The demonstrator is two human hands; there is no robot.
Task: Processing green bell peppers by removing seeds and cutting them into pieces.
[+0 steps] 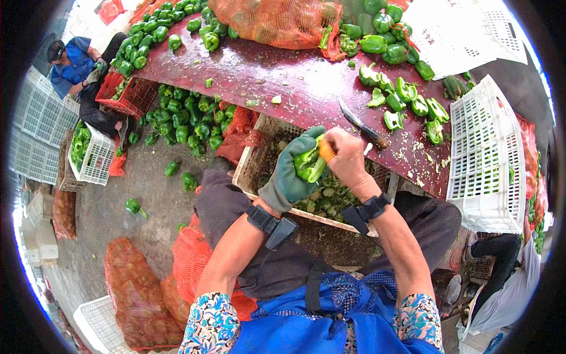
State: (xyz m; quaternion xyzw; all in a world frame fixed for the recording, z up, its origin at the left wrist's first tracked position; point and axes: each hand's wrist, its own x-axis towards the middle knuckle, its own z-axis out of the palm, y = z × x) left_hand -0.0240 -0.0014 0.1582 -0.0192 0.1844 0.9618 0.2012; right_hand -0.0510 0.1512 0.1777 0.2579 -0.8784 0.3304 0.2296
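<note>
Pepper point(309, 167) (glossy, lobed) is gripped by the gloved left hand point(288, 170), right hand point(346, 158) curled.

And there was room: the middle of the red tabletop point(295, 74) lay open bar small scraps, a lane ahead of the left hand point(289, 171). Tougher for the right hand point(349, 156)! A knife point(361, 123) lay just beyond it, cut pepper halves point(405, 90) crowded the surface past that, a white crate point(484, 153) walled off the right, and a bulging mesh sack point(271, 20) blocked the back.
</note>
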